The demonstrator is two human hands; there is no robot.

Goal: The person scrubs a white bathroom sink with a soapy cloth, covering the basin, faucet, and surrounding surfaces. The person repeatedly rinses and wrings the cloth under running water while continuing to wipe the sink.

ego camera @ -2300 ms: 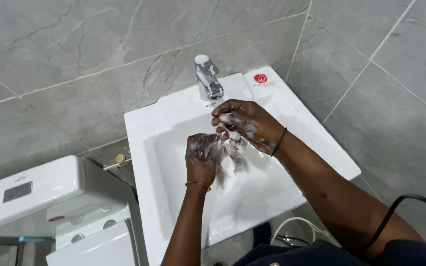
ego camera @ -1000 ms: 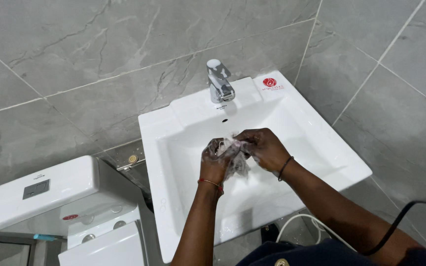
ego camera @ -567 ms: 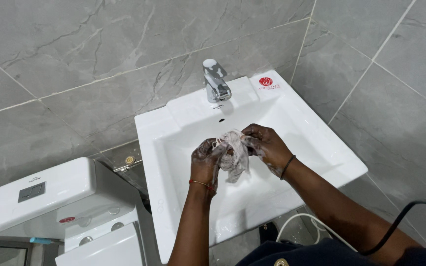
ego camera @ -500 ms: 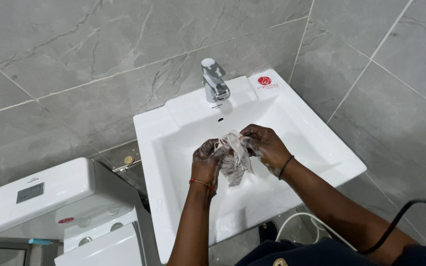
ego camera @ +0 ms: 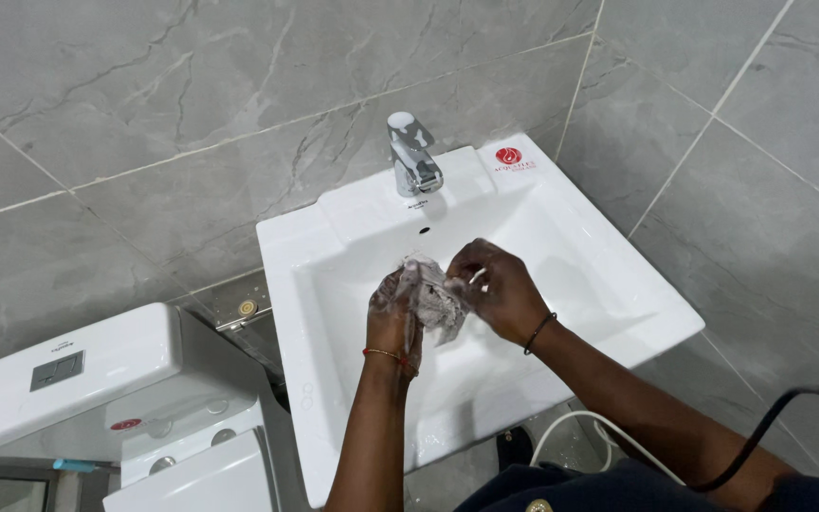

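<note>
1. In the middle of the frame, the person holds a small wet cloth [ego camera: 431, 301] over a white sink [ego camera: 609, 284].
2. The cloth is grey and white, crumpled, and soapy. It sits between the two hands, above the bowl of the sink, and does not touch the bottom.
3. The left hand [ego camera: 391, 311] is just left of the cloth. Its fingers [ego camera: 400, 284] are clenched on the left edge of the cloth. There is white foam on this hand.
4. A thin red band [ego camera: 383, 354] goes round the left wrist.
5. The right hand [ego camera: 495, 289] is just right of the cloth. Its fingers [ego camera: 457, 268] are bent and pinch the right side of the cloth. There is a bit of foam on them too.
6. A thin black band [ego camera: 536, 333] goes round the right wrist.
7. A shiny metal tap [ego camera: 413, 156] stands at the back of the sink, above the hands in the frame. No water can be seen coming from it.
8. A round red sticker [ego camera: 508, 155] is on the back right corner of the sink.
9. A white toilet tank [ego camera: 59, 374] is at the lower left of the frame, well apart from the hands.
10. Grey tiles [ego camera: 191, 104] cover the wall in the top part of the frame.
11. A black cable [ego camera: 760, 431] curves in at the lower right, by the right arm. A white hose [ego camera: 571, 427] loops under the sink.
</note>
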